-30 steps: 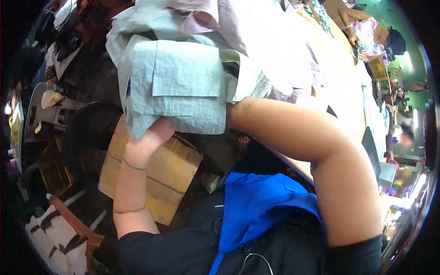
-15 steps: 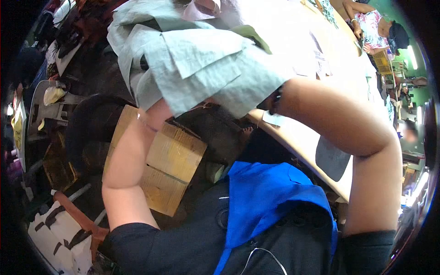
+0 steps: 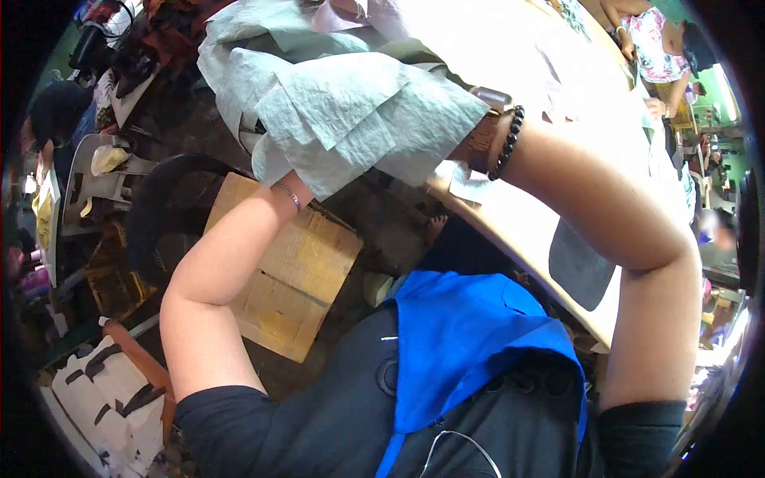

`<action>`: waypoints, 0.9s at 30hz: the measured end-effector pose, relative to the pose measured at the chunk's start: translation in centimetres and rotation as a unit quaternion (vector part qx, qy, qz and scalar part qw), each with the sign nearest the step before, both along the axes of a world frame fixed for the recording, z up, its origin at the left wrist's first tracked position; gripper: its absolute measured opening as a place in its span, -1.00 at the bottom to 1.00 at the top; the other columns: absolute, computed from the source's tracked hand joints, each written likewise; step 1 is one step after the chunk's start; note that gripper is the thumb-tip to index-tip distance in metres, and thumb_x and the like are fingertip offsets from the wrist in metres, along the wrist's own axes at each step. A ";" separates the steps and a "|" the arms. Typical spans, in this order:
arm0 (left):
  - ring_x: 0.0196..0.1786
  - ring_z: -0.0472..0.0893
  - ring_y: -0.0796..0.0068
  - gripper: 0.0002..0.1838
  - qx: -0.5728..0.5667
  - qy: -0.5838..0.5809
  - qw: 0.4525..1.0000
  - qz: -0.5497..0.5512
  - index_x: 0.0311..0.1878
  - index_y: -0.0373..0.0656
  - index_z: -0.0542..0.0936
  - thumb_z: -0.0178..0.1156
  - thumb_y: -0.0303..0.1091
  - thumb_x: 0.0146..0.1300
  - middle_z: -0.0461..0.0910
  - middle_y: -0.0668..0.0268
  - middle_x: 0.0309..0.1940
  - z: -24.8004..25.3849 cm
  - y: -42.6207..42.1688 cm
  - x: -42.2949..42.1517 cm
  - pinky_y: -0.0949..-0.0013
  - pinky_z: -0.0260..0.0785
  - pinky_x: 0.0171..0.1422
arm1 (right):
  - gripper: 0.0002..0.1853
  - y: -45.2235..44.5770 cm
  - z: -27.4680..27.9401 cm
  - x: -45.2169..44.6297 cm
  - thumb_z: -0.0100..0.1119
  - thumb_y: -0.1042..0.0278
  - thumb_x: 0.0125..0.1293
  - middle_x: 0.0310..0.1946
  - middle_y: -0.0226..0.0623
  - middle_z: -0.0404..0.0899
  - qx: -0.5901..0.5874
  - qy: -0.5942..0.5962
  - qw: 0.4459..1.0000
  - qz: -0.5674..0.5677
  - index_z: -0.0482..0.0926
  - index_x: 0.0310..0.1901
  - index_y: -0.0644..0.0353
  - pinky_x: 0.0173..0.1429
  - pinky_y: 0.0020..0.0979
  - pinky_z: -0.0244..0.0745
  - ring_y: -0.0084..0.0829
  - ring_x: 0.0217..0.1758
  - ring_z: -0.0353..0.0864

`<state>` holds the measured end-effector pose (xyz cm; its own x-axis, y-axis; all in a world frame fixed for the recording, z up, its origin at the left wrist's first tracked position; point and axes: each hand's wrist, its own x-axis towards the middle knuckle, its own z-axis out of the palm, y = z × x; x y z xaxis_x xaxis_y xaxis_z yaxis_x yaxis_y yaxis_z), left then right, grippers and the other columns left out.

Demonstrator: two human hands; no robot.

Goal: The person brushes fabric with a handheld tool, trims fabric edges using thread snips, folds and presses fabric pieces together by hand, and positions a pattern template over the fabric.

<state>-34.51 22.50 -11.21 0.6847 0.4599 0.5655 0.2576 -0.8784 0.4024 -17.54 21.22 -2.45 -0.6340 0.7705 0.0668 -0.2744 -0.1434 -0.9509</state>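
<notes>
A pale grey-green cloth (image 3: 343, 103) with stacked, folded layers is bunched up in front of me, at the upper middle of the head view. It drapes over both of my hands. My left hand (image 3: 296, 188) goes under its lower left edge, with a thin bracelet showing at the wrist. My right hand (image 3: 472, 148) reaches beneath its right edge, below a brown band and a black bead bracelet. The cloth hides the fingers of both hands, so their grip does not show. A pinkish cloth (image 3: 339, 14) lies just beyond the grey-green one.
A long, brightly lit table (image 3: 510, 211) runs along my right, with a dark grey pad (image 3: 580, 267) near its edge. Below my left forearm stands a cardboard box (image 3: 291, 279). A plastic chair (image 3: 100, 187) is at the left. Another person (image 3: 653, 48) works at the table's far side.
The grey-green cloth has shifted slightly right at its left side. My left forearm has swung so its elbow sits farther left. The bracelets on my right wrist now show more clearly.
</notes>
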 end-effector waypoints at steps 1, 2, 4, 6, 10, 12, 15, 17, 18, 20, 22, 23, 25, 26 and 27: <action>0.58 0.08 0.11 -0.24 -0.040 0.008 0.999 -0.012 0.56 -0.14 0.10 0.17 -0.14 0.40 0.13 0.13 0.53 -0.2 0.2 -0.1 0.08 -0.16 0.66 | -0.52 0.2 -0.7 0.2 0.07 0.28 0.50 0.34 -0.22 0.44 0.022 -0.015 1.000 0.002 0.37 0.39 0.14 0.47 -0.35 0.33 -0.42 0.37 0.45; 0.58 0.08 0.10 -0.24 -0.079 0.015 0.996 -0.023 0.56 -0.14 0.11 0.16 -0.15 0.41 0.13 0.13 0.53 -0.4 0.2 -0.3 0.08 -0.16 0.66 | -0.52 0.6 -1.4 0.3 0.02 0.29 0.52 0.36 -0.25 0.42 -0.002 -0.001 1.000 0.010 0.32 0.42 0.13 0.50 -0.34 0.30 -0.41 0.39 0.44; 0.58 0.08 0.08 -0.28 -0.017 0.043 0.999 0.019 0.55 -0.14 0.15 0.14 -0.19 0.41 0.15 0.11 0.52 -0.2 0.1 -0.6 0.07 -0.16 0.66 | -0.46 0.4 0.4 0.2 0.05 0.28 0.47 0.40 -0.26 0.39 0.148 -0.078 0.986 -0.005 0.30 0.44 0.11 0.56 -0.32 0.19 -0.37 0.43 0.39; 0.57 0.09 0.06 -0.33 0.079 0.066 0.993 0.049 0.53 -0.14 0.20 0.13 -0.24 0.41 0.17 0.08 0.51 1.2 -0.3 -1.2 0.07 -0.15 0.66 | -0.42 0.5 3.5 0.8 0.13 0.26 0.40 0.40 -0.24 0.37 0.384 -0.214 0.897 -0.043 0.32 0.44 0.11 0.58 -0.31 0.13 -0.34 0.44 0.37; 0.36 0.38 -0.08 -0.53 0.143 0.153 0.976 0.066 0.32 -0.20 0.47 0.10 -0.30 0.36 0.46 -0.03 0.27 4.0 -2.1 -3.6 -0.06 0.12 0.48 | -0.42 0.2 5.6 0.8 0.13 0.26 0.40 0.40 -0.24 0.38 0.374 -0.268 0.886 -0.052 0.33 0.43 0.10 0.57 -0.30 0.14 -0.33 0.44 0.38; 0.26 0.47 -0.10 -0.56 0.100 0.186 0.977 0.040 0.30 -0.19 0.48 0.09 -0.29 0.39 0.55 -0.04 0.15 3.1 -1.7 -4.9 -0.08 0.19 0.40 | -0.43 -0.3 5.8 1.0 0.13 0.26 0.40 0.39 -0.24 0.38 0.365 -0.288 0.883 -0.064 0.33 0.43 0.10 0.57 -0.29 0.14 -0.33 0.44 0.38; 0.14 0.56 0.00 -0.59 -0.094 0.264 0.960 0.021 0.24 -0.19 0.52 0.13 -0.23 0.40 0.62 -0.01 0.00 5.0 -1.4 -5.2 0.08 0.32 0.28 | -0.43 -0.7 5.8 1.3 0.13 0.26 0.40 0.39 -0.25 0.39 0.348 -0.300 0.885 -0.080 0.34 0.42 0.09 0.56 -0.29 0.15 -0.33 0.43 0.38; 0.13 0.59 0.14 -0.58 -0.131 0.293 0.947 -0.021 0.23 -0.21 0.54 0.16 -0.21 0.39 0.64 0.03 0.01 5.8 -0.8 -5.4 0.22 0.36 0.26 | -0.43 -0.9 5.8 1.5 0.13 0.26 0.40 0.39 -0.25 0.39 0.343 -0.304 0.884 -0.086 0.34 0.42 0.09 0.56 -0.28 0.15 -0.32 0.43 0.38; 0.14 0.58 0.17 -0.55 -0.139 0.293 0.945 -0.030 0.25 -0.21 0.52 0.17 -0.20 0.38 0.63 0.04 0.04 5.0 -0.3 -5.9 0.22 0.35 0.27 | -0.44 -1.0 5.9 1.7 0.13 0.26 0.40 0.38 -0.25 0.39 0.342 -0.306 0.884 -0.090 0.34 0.42 0.09 0.56 -0.28 0.15 -0.32 0.43 0.38; 0.16 0.57 0.22 -0.50 -0.154 0.290 0.943 -0.046 0.29 -0.22 0.48 0.19 -0.18 0.36 0.62 0.07 0.09 3.2 0.5 -6.8 0.23 0.33 0.31 | -0.44 -1.1 6.0 1.8 0.13 0.26 0.40 0.38 -0.25 0.40 0.341 -0.312 0.882 -0.091 0.35 0.42 0.08 0.55 -0.28 0.16 -0.32 0.43 0.39; 0.18 0.56 0.26 -0.44 -0.180 0.337 0.922 -0.069 0.34 -0.22 0.44 0.20 -0.17 0.34 0.61 0.09 0.12 4.4 0.8 -6.4 0.25 0.32 0.33 | -0.44 -1.1 6.2 2.0 0.12 0.25 0.40 0.38 -0.25 0.40 0.342 -0.315 0.881 -0.092 0.35 0.41 0.08 0.55 -0.28 0.16 -0.31 0.42 0.39; 0.19 0.56 0.28 -0.41 -0.193 0.360 0.909 -0.080 0.36 -0.22 0.41 0.21 -0.16 0.33 0.60 0.10 0.14 4.8 0.9 -6.2 0.26 0.32 0.34 | -0.44 -1.2 6.3 2.3 0.12 0.25 0.40 0.38 -0.25 0.40 0.341 -0.317 0.880 -0.090 0.35 0.41 0.07 0.55 -0.27 0.16 -0.31 0.42 0.39; 0.27 0.48 0.26 -0.35 -0.242 0.384 0.889 -0.063 0.42 -0.21 0.35 0.21 -0.15 0.33 0.54 0.09 0.22 5.1 0.8 -5.6 0.24 0.23 0.42 | -0.45 -1.3 6.6 2.4 0.12 0.25 0.39 0.37 -0.25 0.40 0.339 -0.319 0.881 -0.088 0.36 0.41 0.07 0.54 -0.27 0.17 -0.31 0.42 0.39; 0.32 0.44 0.25 -0.32 -0.266 0.395 0.878 -0.054 0.45 -0.20 0.31 0.20 -0.14 0.33 0.51 0.08 0.26 5.2 0.8 -5.4 0.23 0.19 0.45 | -0.45 -1.4 6.7 2.4 0.12 0.25 0.39 0.37 -0.25 0.41 0.341 -0.322 0.879 -0.085 0.36 0.41 0.07 0.54 -0.27 0.17 -0.31 0.42 0.39; 0.35 0.40 0.25 -0.32 -0.273 0.378 0.884 -0.040 0.44 -0.20 0.33 0.21 -0.12 0.33 0.48 0.08 0.29 4.6 0.7 -5.5 0.22 0.13 0.49 | -0.45 -1.5 6.8 2.3 0.12 0.25 0.39 0.37 -0.25 0.41 0.345 -0.322 0.878 -0.082 0.36 0.41 0.07 0.54 -0.27 0.17 -0.30 0.42 0.39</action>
<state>-40.03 23.25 -6.63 0.8151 0.4556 -0.3579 0.5793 -0.6347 0.5114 -15.21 19.67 4.39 -0.5958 0.7719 0.2219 0.3890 0.5191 -0.7610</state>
